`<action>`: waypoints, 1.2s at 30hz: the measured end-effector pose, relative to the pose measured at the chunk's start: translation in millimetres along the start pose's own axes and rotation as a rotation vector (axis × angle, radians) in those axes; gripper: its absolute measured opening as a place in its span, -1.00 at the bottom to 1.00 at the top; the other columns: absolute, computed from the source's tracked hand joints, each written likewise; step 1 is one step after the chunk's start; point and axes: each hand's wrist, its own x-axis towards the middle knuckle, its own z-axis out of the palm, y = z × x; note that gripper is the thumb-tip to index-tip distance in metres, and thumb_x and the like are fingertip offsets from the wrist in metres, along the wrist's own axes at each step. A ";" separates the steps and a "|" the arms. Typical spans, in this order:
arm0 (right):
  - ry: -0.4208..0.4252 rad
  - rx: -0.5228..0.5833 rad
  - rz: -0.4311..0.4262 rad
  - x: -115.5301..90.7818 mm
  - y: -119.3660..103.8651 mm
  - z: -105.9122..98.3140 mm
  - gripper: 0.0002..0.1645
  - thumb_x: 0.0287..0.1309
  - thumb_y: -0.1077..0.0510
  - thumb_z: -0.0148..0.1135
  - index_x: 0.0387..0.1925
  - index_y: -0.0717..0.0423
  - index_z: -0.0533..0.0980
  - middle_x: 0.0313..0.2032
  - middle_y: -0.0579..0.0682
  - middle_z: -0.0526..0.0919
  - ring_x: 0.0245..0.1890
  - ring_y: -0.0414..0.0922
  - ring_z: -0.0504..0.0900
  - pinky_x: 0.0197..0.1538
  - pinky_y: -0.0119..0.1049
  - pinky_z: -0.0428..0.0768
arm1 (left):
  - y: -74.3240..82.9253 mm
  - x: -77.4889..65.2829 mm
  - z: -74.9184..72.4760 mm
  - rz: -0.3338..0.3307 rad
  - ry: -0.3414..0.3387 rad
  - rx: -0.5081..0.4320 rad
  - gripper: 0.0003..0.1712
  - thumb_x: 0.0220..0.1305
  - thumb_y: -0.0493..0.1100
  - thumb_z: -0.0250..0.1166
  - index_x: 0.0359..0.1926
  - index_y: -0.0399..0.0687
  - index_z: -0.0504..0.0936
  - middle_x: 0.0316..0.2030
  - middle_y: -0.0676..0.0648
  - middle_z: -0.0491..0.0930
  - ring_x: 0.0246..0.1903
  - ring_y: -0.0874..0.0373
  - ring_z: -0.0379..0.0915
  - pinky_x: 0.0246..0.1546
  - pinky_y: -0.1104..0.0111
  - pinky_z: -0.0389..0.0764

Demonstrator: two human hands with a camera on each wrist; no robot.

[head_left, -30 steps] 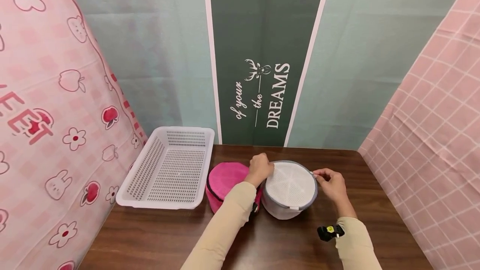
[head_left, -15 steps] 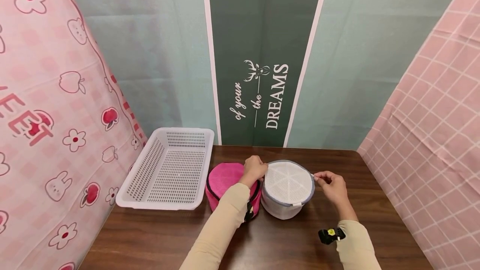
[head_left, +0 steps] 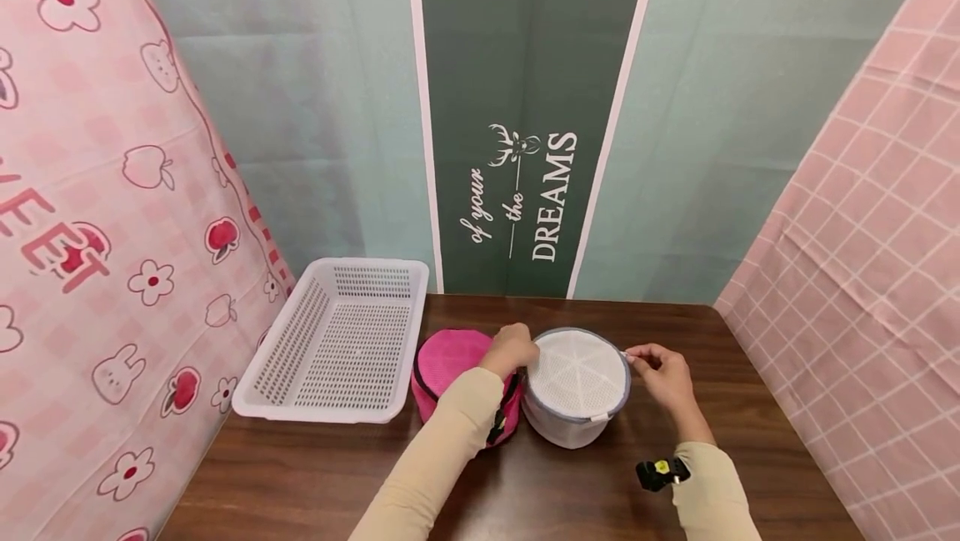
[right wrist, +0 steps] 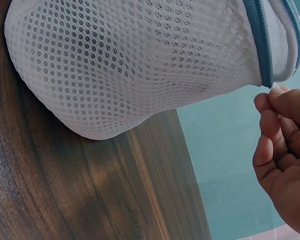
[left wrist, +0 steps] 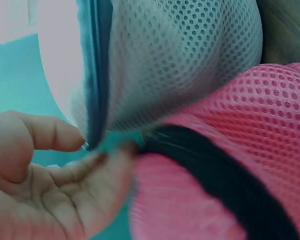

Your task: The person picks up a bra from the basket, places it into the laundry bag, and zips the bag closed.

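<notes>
A round white mesh laundry bag with a blue-grey zipper stands on the table in the head view. Its zipper edges are parted near my right hand in the right wrist view. My right hand pinches a small tab at the bag's right rim between thumb and forefinger. At the left rim, my left hand pinches the zipper edge; its other fingers are blurred in the left wrist view. Below my left forearm, a pink mesh laundry bag with a black zipper sits beside the white one, partly hidden.
A white perforated plastic basket stands left of the pink bag. Brown wood table shows in front of the bags. Printed cloths hang behind and at both sides, including a pink checked cloth on the right.
My left hand has shifted slightly left and nearer along the white bag's rim. The white bag has turned and shifted a little. My right hand keeps its pinch in nearly the same place.
</notes>
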 end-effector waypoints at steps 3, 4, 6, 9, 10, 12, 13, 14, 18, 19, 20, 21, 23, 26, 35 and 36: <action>-0.001 0.016 0.009 1.6 0.0 -0.3 -0.88 0.16 0.25 0.23 -0.32 0.26 0.60 -0.40 0.09 0.62 -0.45 -0.15 0.46 -0.45 -0.39 0.45 | 13.5 3.1 1.0 0.086 -0.025 0.125 -0.84 0.11 -0.21 0.20 -0.28 -0.20 0.54 -0.35 -0.10 0.51 -0.44 0.12 0.39 -0.45 0.31 0.45; 0.002 0.017 0.010 2.2 0.0 -0.2 -0.89 0.16 0.25 0.22 -0.32 0.26 0.60 -0.40 0.09 0.62 -0.45 -0.15 0.46 -0.46 -0.39 0.45 | 18.2 5.0 1.9 0.109 -0.025 0.152 -0.80 0.12 -0.19 0.21 -0.22 -0.18 0.54 -0.30 -0.09 0.52 -0.39 0.12 0.39 -0.41 0.30 0.44; 0.005 0.026 0.004 3.4 -0.3 0.6 -0.89 0.17 0.26 0.21 -0.32 0.26 0.60 -0.39 0.10 0.62 -0.45 -0.15 0.46 -0.46 -0.40 0.44 | 27.1 10.2 4.0 0.137 -0.024 0.176 -0.75 0.14 -0.17 0.20 -0.14 -0.13 0.53 -0.24 -0.08 0.52 -0.33 0.14 0.40 -0.38 0.29 0.45; -0.009 0.051 0.006 3.6 -1.6 3.1 -0.89 0.18 0.27 0.20 -0.31 0.27 0.59 -0.39 0.11 0.61 -0.45 -0.15 0.46 -0.45 -0.40 0.46 | 37.8 17.5 6.7 0.166 -0.018 0.212 -0.80 0.16 -0.17 0.16 -0.17 -0.07 0.56 -0.25 -0.03 0.54 -0.33 0.18 0.41 -0.41 0.30 0.46; -0.018 0.057 0.009 3.2 -2.2 4.3 -0.89 0.18 0.28 0.19 -0.30 0.28 0.59 -0.38 0.10 0.61 -0.45 -0.15 0.46 -0.45 -0.40 0.46 | 40.8 19.5 7.8 0.181 -0.017 0.227 -0.79 0.17 -0.18 0.16 -0.16 -0.06 0.58 -0.24 -0.01 0.55 -0.31 0.19 0.42 -0.39 0.31 0.46; -0.031 0.077 0.016 2.6 -3.6 6.5 -0.89 0.18 0.29 0.19 -0.30 0.29 0.58 -0.38 0.11 0.60 -0.44 -0.15 0.46 -0.43 -0.40 0.47 | 46.0 22.4 9.6 0.217 -0.009 0.257 -0.75 0.18 -0.20 0.14 -0.11 -0.02 0.60 -0.18 0.03 0.57 -0.22 0.20 0.45 -0.32 0.32 0.48; -0.034 0.084 0.018 2.3 -4.4 7.6 -0.89 0.18 0.30 0.18 -0.30 0.29 0.58 -0.38 0.11 0.60 -0.44 -0.15 0.46 -0.43 -0.40 0.47 | 48.6 23.1 10.5 0.234 -0.009 0.270 -0.72 0.19 -0.21 0.14 -0.08 0.00 0.61 -0.14 0.05 0.57 -0.17 0.20 0.46 -0.27 0.32 0.48; -0.033 0.089 0.019 2.2 -5.2 8.5 -0.90 0.18 0.30 0.19 -0.30 0.29 0.58 -0.38 0.11 0.60 -0.44 -0.15 0.47 -0.43 -0.40 0.47 | 51.1 23.6 11.6 0.251 -0.008 0.284 -0.69 0.19 -0.22 0.14 -0.04 0.02 0.62 -0.10 0.07 0.57 -0.12 0.19 0.47 -0.23 0.31 0.48; -0.018 0.108 -0.010 3.8 -7.7 11.1 -0.91 0.16 0.32 0.20 -0.32 0.29 0.59 -0.40 0.11 0.60 -0.47 -0.17 0.45 -0.45 -0.41 0.45 | 61.1 23.9 15.4 0.291 0.003 0.344 -0.63 0.20 -0.20 0.17 0.03 0.14 0.61 -0.04 0.14 0.55 -0.03 0.21 0.43 -0.16 0.26 0.42; -0.014 0.109 -0.020 4.5 -8.2 11.7 -0.92 0.15 0.32 0.21 -0.32 0.29 0.59 -0.40 0.11 0.60 -0.47 -0.18 0.45 -0.46 -0.41 0.44 | 63.3 23.9 16.7 0.301 0.008 0.365 -0.63 0.20 -0.19 0.18 0.04 0.17 0.61 -0.04 0.14 0.55 -0.03 0.22 0.42 -0.18 0.25 0.41; -0.009 0.112 -0.031 5.3 -8.7 12.2 -0.92 0.14 0.32 0.22 -0.33 0.29 0.59 -0.40 0.11 0.61 -0.47 -0.20 0.46 -0.46 -0.42 0.44 | 64.9 23.9 18.4 0.310 0.014 0.391 -0.62 0.20 -0.18 0.19 0.04 0.21 0.61 -0.04 0.15 0.55 -0.04 0.22 0.42 -0.19 0.26 0.39; -0.006 0.117 -0.043 6.1 -9.0 12.6 -0.92 0.13 0.33 0.23 -0.33 0.29 0.59 -0.40 0.11 0.61 -0.47 -0.21 0.46 -0.46 -0.42 0.43 | 66.3 24.1 20.3 0.319 0.021 0.415 -0.62 0.20 -0.17 0.20 0.04 0.23 0.61 -0.04 0.14 0.54 -0.05 0.22 0.41 -0.20 0.26 0.39; 0.001 0.126 -0.058 7.4 -9.6 13.6 -0.93 0.11 0.33 0.25 -0.34 0.29 0.60 -0.40 0.12 0.62 -0.47 -0.22 0.47 -0.45 -0.44 0.43 | 68.0 24.4 24.0 0.338 0.041 0.468 -0.65 0.21 -0.16 0.20 0.00 0.27 0.63 -0.08 0.12 0.55 -0.09 0.19 0.42 -0.23 0.26 0.39; 0.005 0.132 -0.070 8.4 -10.4 14.6 -0.93 0.10 0.32 0.27 -0.36 0.29 0.60 -0.40 0.12 0.64 -0.46 -0.22 0.47 -0.44 -0.45 0.43 | 67.8 25.0 28.5 0.359 0.080 0.539 -0.75 0.24 -0.13 0.19 -0.10 0.27 0.66 -0.16 0.08 0.55 -0.16 0.14 0.44 -0.26 0.24 0.43; 0.003 0.116 -0.053 5.6 -10.3 15.9 -0.93 0.09 0.31 0.27 -0.37 0.28 0.61 -0.40 0.12 0.64 -0.46 -0.19 0.48 -0.43 -0.43 0.44 | 62.3 24.5 35.7 0.380 0.145 0.576 -0.88 0.26 -0.09 0.19 -0.20 0.23 0.59 -0.26 0.04 0.50 -0.26 0.12 0.45 -0.39 0.26 0.47; 0.005 0.116 -0.052 5.4 -10.3 15.5 -0.93 0.09 0.31 0.27 -0.37 0.28 0.61 -0.39 0.11 0.64 -0.46 -0.19 0.48 -0.43 -0.44 0.44 | 62.4 24.6 36.2 0.380 0.149 0.571 -0.89 0.24 -0.09 0.20 -0.21 0.22 0.59 -0.26 0.04 0.50 -0.27 0.13 0.45 -0.40 0.26 0.47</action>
